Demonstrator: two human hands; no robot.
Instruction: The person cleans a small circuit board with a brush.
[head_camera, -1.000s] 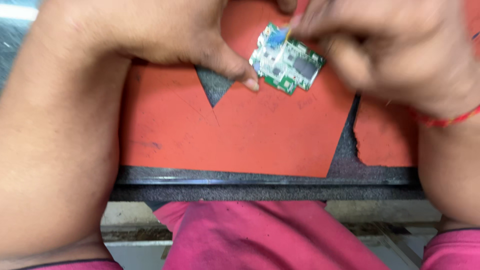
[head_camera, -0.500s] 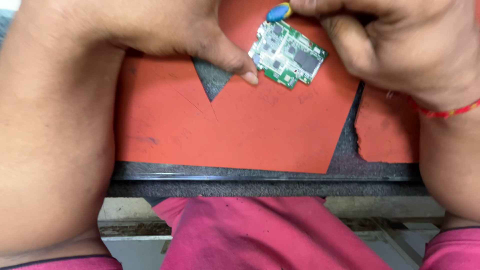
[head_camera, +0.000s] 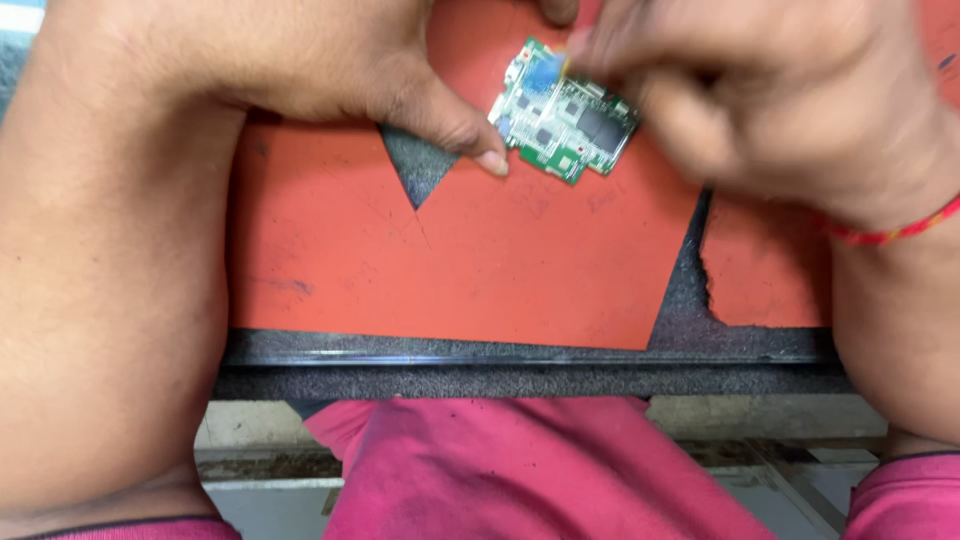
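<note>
On torn orange mat (head_camera: 480, 270), dark bench edge (head_camera: 520, 365), both hands (head_camera: 330, 60) pinching green circuit board (head_camera: 565, 125)

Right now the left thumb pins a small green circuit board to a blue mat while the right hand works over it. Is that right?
Not quite: the head view shows the mat is orange-red, not blue. The left hand does steady the green circuit board, with the right hand above it.
</note>
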